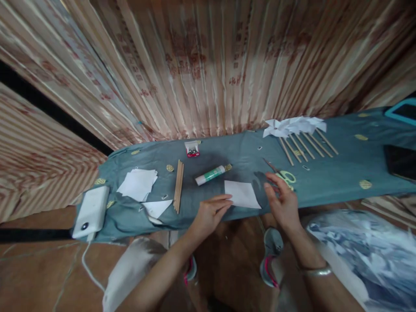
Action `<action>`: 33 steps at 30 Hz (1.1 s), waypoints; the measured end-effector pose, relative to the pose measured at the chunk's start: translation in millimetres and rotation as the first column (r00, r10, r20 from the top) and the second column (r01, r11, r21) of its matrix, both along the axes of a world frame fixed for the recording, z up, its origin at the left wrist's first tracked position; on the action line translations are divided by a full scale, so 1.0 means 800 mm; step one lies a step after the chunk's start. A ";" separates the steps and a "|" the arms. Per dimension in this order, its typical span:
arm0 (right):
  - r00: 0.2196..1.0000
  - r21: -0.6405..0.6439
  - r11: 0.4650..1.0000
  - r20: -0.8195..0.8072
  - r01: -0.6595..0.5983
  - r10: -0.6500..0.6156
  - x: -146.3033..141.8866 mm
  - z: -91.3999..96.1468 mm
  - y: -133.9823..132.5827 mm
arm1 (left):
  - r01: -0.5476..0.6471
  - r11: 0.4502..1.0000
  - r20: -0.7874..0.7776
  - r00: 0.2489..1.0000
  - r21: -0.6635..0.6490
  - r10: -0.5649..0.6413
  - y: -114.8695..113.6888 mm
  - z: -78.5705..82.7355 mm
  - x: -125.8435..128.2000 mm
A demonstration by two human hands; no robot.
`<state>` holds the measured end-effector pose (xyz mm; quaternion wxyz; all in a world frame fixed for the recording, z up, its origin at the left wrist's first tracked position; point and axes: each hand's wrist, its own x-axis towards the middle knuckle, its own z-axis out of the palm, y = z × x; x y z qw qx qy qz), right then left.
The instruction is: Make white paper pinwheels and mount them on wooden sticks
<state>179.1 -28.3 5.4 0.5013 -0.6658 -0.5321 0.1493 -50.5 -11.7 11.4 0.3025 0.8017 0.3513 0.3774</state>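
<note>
Forearms (167, 263) extend forward, left fingers (221, 198) pinching the paper (243, 194) by its left edge, right fingers (276, 179) parted beyond its right.

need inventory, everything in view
paper sheet: 1, white, front centre
glue stick: 1, white-green, behind sheet
loose sticks: several, tan, left centre
paper stack: 1, white, left
paper triangle: 1, white, front left
open box: 1, red, back
pinwheels: about 6, white, back right
scissors: 1, yellow-green, right of sheet
corded device: 1, white, left end
flat items: 2, dark, right end
cloth: 1, teal, tabletop
curtains: uncounted, beige, background
bundle: 1, bluish, lower right
bracelet: 1, silver, right wrist
shoes: 2, grey, floor
left hand: 1, pinching sheet
right hand: 1, open
</note>
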 end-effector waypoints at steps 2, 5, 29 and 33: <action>0.999 0.000 0.999 0.014 -0.048 0.048 0.011 0.002 -0.008 | 0.010 0.999 0.000 1.000 -0.041 -0.010 0.003 -0.015 0.012; 0.971 -0.062 0.977 0.109 -0.206 0.212 0.023 0.001 -0.019 | -0.001 0.997 -0.008 1.000 -0.074 0.000 0.008 -0.020 0.020; 0.889 -0.256 0.871 0.077 -0.420 0.451 0.020 0.010 0.042 | 0.013 0.999 -0.255 0.967 0.040 -0.003 0.027 -0.013 0.021; 0.881 -0.325 0.843 0.056 -0.429 0.470 0.018 0.000 0.071 | -0.004 0.999 -0.349 0.937 0.043 0.019 0.028 -0.010 0.019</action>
